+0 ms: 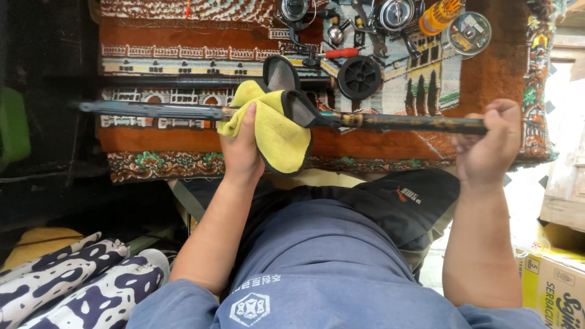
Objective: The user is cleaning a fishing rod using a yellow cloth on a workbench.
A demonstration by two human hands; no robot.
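2 bare hands hold 1 long thin rod level across the view, from 9 o'clock to 3 o'clock, above the person's lap. Rod looks like a fishing rod: far-left end dull teal-grey and scuffed, middle hidden by cloth, right stretch dark, near black, with gold-brown mottled banding and worn patches. Left hand closed around the rod through a yellow cloth, cloth bunched over it, dark grey edging showing, folds hanging down toward 6 o'clock. Right hand at 3 o'clock, fist tight on the rod's dark butt end, knuckles up. Behind the rod, a patterned rug in brown, rust and cream covers the work surface. At 12 o'clock on the rug: a black spool, a red-handled tool, a fishing reel, an orange line spool, a round clear tin. A second dark rod lies on the rug, parallel, just beyond the held one. Cardboard box at 4 o'clock.
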